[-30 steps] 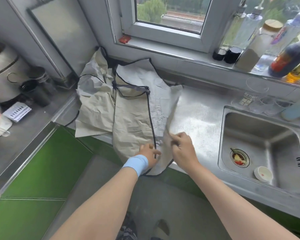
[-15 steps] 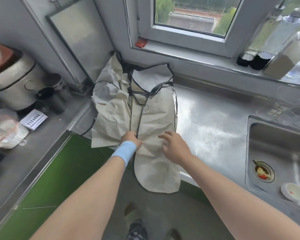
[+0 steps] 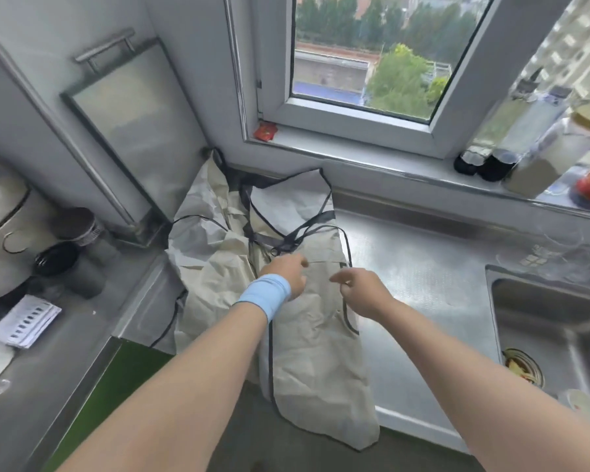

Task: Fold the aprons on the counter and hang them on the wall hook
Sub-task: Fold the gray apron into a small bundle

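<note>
Starting farthest left of the sink [image 3: 542, 321] with a rice cooker [image 3: 0, 229] and dark cups [image 3: 57, 264] just beside it; next, nearer the sink, a crumpled apron [image 3: 205, 253], beige with dark piping, heaped toward the back of the counter [image 3: 423, 284]; touching its sink-side edge, a folded apron [image 3: 317, 352], laid as a long narrow strip, near end hanging off the counter's front edge, dark straps [image 3: 307, 229] crossed over its far part; on the strip's middle, the left hand [image 3: 286, 270], blue wristband [image 3: 264, 296] at the wrist, fingers loose and fairly straight, resting on the cloth just short of the straps, gripping nothing; just sinkward of it, the right hand [image 3: 361, 291], over the strip's sink-side hem, fingers curled, forefinger pointing at the left hand; cannot tell whether pinching cloth or closed on nothing; then bare steel counter; last, the sink itself, with a small white cup [image 3: 579, 403] inside.
</note>
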A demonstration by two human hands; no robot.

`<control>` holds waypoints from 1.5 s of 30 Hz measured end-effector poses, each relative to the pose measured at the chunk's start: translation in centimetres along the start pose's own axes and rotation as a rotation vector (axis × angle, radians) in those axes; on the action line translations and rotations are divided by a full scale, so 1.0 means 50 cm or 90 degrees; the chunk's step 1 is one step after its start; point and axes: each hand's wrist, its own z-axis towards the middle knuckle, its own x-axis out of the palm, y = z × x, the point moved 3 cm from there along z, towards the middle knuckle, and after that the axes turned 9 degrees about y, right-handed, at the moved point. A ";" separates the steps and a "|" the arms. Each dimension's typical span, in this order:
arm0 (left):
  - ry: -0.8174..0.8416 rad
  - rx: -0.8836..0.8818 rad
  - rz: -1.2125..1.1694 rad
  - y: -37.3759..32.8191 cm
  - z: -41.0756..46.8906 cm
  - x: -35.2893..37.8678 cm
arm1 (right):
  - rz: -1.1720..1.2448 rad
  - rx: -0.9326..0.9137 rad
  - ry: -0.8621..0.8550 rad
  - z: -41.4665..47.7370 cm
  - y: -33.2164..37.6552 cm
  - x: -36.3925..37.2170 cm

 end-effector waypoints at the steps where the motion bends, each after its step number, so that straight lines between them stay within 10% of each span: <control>1: -0.003 0.010 0.003 -0.003 0.019 -0.010 | 0.013 0.002 -0.017 0.015 0.005 -0.022; 19: 0.017 -0.160 0.033 0.070 0.244 -0.097 | -0.235 0.091 -0.002 0.343 -0.027 -0.124; 25: -0.013 -0.161 -0.029 0.082 0.257 -0.148 | 0.051 0.047 -0.001 0.359 0.028 -0.172; 28: -0.022 -0.134 -0.145 0.078 0.257 -0.174 | 0.252 -0.033 0.175 0.348 0.101 -0.150; 32: 0.024 -0.124 -0.321 0.078 0.245 -0.192 | 0.002 -0.093 0.586 0.277 0.175 -0.099; 40: -0.035 -0.210 -0.258 0.155 0.267 -0.202 | 0.027 -0.052 -0.145 0.371 0.167 -0.181; 45: -0.094 -0.371 -0.316 0.231 0.308 -0.219 | 0.179 0.232 -0.050 0.432 0.040 -0.134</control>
